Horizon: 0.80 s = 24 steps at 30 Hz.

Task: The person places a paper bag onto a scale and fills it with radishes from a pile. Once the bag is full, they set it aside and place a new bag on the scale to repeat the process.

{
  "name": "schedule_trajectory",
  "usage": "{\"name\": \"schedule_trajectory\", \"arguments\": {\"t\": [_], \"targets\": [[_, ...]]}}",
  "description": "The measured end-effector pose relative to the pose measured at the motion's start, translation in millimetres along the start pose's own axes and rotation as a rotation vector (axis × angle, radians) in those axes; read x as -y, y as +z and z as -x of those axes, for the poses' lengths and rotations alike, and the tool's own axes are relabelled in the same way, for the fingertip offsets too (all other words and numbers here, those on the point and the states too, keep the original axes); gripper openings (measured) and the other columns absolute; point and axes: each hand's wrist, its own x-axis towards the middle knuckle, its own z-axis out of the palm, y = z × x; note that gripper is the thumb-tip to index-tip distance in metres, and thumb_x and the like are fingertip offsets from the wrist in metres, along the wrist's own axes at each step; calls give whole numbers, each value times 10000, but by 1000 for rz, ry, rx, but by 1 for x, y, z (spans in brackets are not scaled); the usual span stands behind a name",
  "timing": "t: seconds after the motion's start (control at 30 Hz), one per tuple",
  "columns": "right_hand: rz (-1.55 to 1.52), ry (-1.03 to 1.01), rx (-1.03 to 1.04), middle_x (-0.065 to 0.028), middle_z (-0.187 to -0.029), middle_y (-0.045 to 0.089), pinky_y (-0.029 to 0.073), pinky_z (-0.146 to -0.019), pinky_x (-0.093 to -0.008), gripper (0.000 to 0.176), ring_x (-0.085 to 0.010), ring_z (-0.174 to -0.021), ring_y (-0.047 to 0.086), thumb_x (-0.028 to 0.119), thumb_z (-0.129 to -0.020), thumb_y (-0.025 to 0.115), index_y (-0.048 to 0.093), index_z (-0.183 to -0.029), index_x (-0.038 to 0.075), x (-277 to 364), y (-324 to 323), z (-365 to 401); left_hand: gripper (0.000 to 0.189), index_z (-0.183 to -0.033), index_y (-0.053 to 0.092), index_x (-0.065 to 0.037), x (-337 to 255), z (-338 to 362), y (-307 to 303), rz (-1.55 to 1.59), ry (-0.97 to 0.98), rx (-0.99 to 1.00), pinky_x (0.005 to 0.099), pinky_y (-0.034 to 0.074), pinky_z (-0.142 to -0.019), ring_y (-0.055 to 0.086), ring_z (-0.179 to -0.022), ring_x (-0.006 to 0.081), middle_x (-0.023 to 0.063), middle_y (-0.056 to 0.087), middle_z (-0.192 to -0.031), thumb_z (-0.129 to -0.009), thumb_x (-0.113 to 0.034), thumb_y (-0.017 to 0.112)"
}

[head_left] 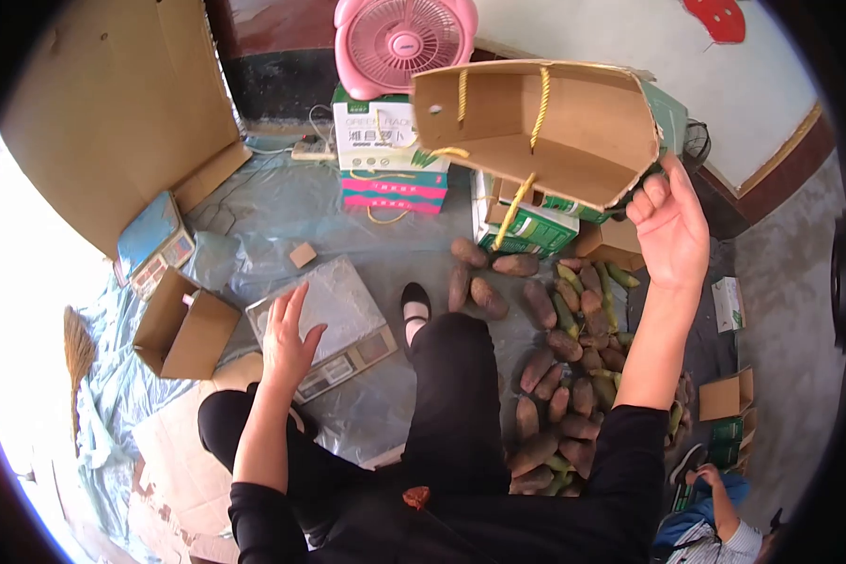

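My right hand (668, 221) is raised at the right, its fingers curled at the near corner of an open cardboard gift box (587, 141). The box is tilted, its bare brown inside facing me, with yellow rope handles (543, 103) hanging from its sides. Over the platform scale (334, 305) is my left hand (289, 340), fingers stretched and thumb apart, holding nothing. The scale lies on the plastic sheet, its display panel toward me. To its right, long reddish-brown and green radishes (564, 348) lie heaped beside my leg.
A pink fan (404, 42) stands on stacked printed cartons (376, 141) at the back. Green-white cartons (536, 228) sit below the raised box. On the left are a small open box (186, 324), a blue-topped scale (150, 235) and a broom (77, 348). Another person (714, 517) is at lower right.
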Motion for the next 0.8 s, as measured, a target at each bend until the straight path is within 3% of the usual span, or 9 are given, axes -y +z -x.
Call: {"name": "schedule_trajectory", "arguments": {"t": [0.13, 0.27, 0.33, 0.37, 0.4, 0.47, 0.5, 0.57, 0.8], "targets": [[-41, 117, 19, 20, -714, 502, 407, -563, -261, 303, -78, -663, 471, 192, -925, 522, 544, -1168, 13, -23, 38, 9, 800, -1340, 409, -58, -10, -2, -12, 6, -1, -50, 433, 380, -994, 429, -1199, 358, 163, 440, -1308, -634, -95, 785], [-8, 336, -80, 49, -623, 487, 392, -519, -238, 247, -62, -565, 450, 258, -892, 593, 618, -1047, 67, -76, 67, 0, 858, -1314, 433, -41, -16, 0, -23, -141, 224, -158, 481, 308, -1059, 399, -1245, 349, 146, 432, -1346, -562, -180, 821], [-66, 515, 85, 56, -588, 490, 366, -489, -215, 246, -56, -534, 454, 306, -869, 623, 642, -971, 83, -106, 71, -11, 742, -1258, 502, -49, -21, 0, -29, -125, 258, 24, 488, 311, -1050, 425, -1217, 346, 138, 484, -1284, -588, -157, 801], [-51, 548, 73, 57, -580, 497, 347, -468, -208, 248, -51, -520, 459, 339, -856, 634, 649, -914, 98, -122, 77, -13, 494, -1144, 591, -44, -20, 2, -27, -98, 309, 56, 447, 408, -966, 531, -1097, 336, 139, 578, -1140, -677, -95, 745], [-81, 629, 88, 53, -580, 505, 349, -465, -219, 238, -58, -511, 470, 340, -854, 634, 646, -899, 106, -134, 83, -16, 494, -1144, 591, -44, -12, 7, -23, -99, 303, 68, 447, 408, -966, 531, -1097, 336, 139, 578, -1140, -677, -95, 745], [-2, 642, 146, 43, -596, 523, 378, -477, -220, 227, -74, -519, 494, 336, -847, 643, 643, -894, 114, -157, 82, -23, 330, -1073, 624, -72, 9, 22, -10, 132, -17, 233, 394, 491, -837, 601, -958, 319, 126, 626, -1011, -746, -56, 660], [-10, 657, 130, 43, -596, 523, 378, -477, -220, 227, -74, -519, 494, 336, -847, 643, 643, -894, 114, -172, 78, -25, 233, -1011, 642, -69, 9, 21, -11, 64, -21, 169, 364, 515, -736, 624, -859, 328, 128, 643, -924, -781, -39, 616], [142, 600, 101, 43, -742, 580, 423, -581, -188, 313, -48, -664, 547, 312, -901, 579, 628, -1054, 44, -196, 67, -26, 188, -986, 647, -69, 8, 19, -19, 0, -82, 179, 379, 509, -748, 623, -860, 329, 128, 646, -928, -802, -83, 610], [311, 618, -50, 16, -868, 594, 437, -652, -209, 338, -73, -748, 563, 289, -891, 594, 594, -1146, 67, -207, 0, 32, 232, -991, 647, -63, 32, 24, -8, -265, -240, 422, 435, 491, -765, 614, -871, 356, 177, 647, -889, -775, -143, 629]]}}
